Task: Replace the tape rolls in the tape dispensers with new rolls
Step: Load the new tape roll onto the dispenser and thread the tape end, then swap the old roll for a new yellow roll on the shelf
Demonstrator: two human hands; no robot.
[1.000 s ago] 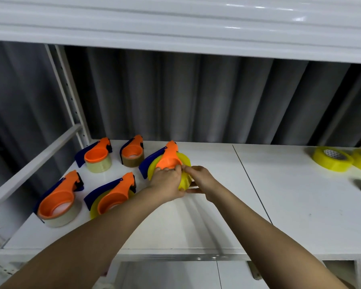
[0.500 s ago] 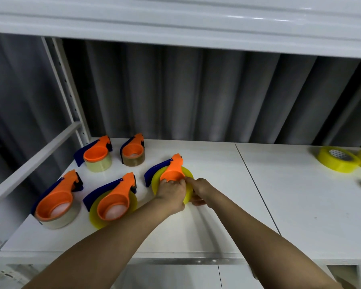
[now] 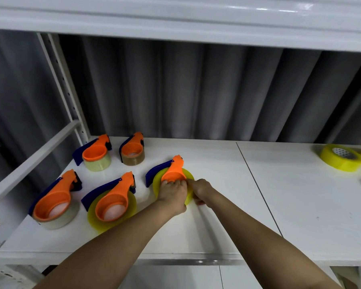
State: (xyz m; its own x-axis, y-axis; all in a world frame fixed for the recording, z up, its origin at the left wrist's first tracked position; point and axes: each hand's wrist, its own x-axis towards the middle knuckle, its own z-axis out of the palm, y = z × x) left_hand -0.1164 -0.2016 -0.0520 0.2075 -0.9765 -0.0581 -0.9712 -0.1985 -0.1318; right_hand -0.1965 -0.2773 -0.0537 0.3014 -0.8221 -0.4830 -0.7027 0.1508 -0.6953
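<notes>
The white tabletop (image 3: 227, 205) carries five orange-and-blue tape dispensers at its left. Far right lie two loose yellow tape rolls (image 3: 340, 158). The dispenser (image 3: 173, 174) I work on sits just right of the others, flat on the tabletop, with a yellow roll (image 3: 189, 178) in it. My left hand (image 3: 172, 195) curls over its orange hub, gripping. My right hand (image 3: 200, 189) pinches the roll's edge, fingers bent.
</notes>
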